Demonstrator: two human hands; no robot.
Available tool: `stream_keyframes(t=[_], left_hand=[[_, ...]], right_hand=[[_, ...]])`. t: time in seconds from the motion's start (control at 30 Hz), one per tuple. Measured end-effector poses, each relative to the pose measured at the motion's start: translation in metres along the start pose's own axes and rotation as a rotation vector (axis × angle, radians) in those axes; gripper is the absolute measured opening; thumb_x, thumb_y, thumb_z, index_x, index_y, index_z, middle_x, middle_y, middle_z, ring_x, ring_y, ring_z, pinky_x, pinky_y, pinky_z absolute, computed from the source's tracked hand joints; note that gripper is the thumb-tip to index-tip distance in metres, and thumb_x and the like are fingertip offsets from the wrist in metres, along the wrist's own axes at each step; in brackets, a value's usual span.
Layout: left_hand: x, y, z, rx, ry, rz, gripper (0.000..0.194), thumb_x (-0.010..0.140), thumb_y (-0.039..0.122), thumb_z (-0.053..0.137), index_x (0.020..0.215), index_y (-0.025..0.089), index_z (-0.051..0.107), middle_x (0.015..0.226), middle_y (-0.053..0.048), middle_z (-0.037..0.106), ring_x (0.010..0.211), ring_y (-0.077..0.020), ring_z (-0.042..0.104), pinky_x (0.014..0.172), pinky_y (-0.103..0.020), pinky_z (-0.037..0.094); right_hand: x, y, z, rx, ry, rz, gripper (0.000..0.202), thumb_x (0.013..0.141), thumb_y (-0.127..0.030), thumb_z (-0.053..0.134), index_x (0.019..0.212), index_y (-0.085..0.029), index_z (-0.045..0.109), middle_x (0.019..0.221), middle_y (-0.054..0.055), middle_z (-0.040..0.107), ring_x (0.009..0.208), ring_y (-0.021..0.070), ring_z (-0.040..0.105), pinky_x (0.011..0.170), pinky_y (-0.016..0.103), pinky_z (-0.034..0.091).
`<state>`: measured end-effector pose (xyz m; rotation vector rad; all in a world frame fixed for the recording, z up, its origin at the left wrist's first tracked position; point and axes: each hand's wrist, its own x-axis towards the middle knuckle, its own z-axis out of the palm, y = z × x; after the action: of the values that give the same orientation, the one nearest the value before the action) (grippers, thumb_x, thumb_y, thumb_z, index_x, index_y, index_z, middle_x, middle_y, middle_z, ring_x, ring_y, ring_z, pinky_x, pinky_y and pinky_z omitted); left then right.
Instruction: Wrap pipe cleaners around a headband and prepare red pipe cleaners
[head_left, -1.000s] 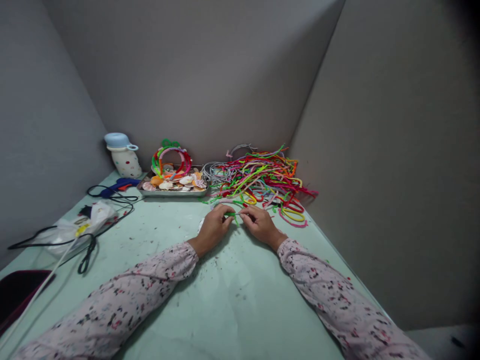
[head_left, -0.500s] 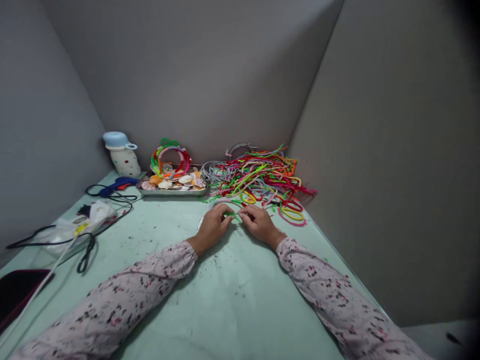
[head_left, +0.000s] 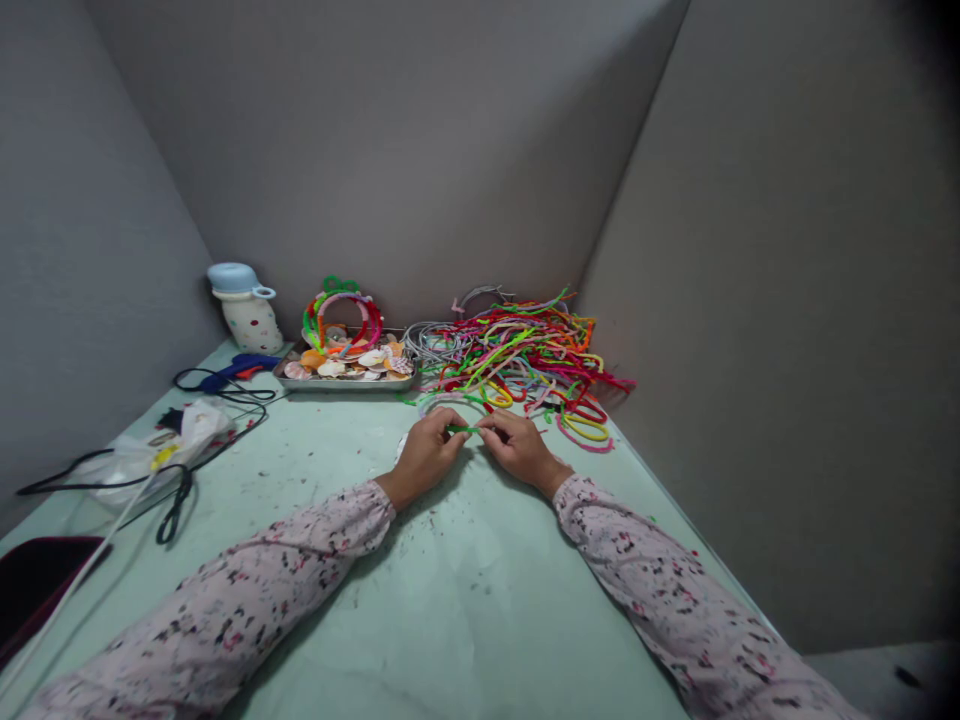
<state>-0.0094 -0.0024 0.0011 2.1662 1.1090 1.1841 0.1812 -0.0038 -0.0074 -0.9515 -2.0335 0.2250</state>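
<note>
The metal tray (head_left: 349,385) holds shells (head_left: 331,369) and upright coloured hoops (head_left: 370,322). Left of it stands the lidded bottle (head_left: 249,324), contents hidden. Before the tray's right, over the worktop (head_left: 457,600), left hand (head_left: 430,452) and right hand (head_left: 523,453) pinch the green strip (head_left: 466,430) in a fingertip grip.

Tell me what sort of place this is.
Probably a craft workspace: a heap of colourful strands, a tray of shells and some bright hoops suggest it.

Both hands (head_left: 427,455) (head_left: 521,455) pinch green strand (head_left: 468,430) (multicoloured heap (head_left: 525,345) beyond).
</note>
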Motion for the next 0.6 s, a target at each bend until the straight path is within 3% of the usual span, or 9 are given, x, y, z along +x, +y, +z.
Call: stream_keyframes(t=[0.6], left_hand=[[0.0015,0.0053,-0.0015,0.022,-0.031,-0.044,0.007,0.082,0.021,0.056,0.083,0.017,0.062,0.077,0.0,0.062,0.07,-0.0131,0.054,0.065,-0.025,0.041]], right_hand=[[-0.0001,0.0005,-0.0001,-0.006,-0.008,-0.013,0.012,0.088,-0.019,0.053,0.09,-0.019,0.065,0.078,0.003,0.063,0.075,0.0164,0.058,0.068,0.028,0.044]])
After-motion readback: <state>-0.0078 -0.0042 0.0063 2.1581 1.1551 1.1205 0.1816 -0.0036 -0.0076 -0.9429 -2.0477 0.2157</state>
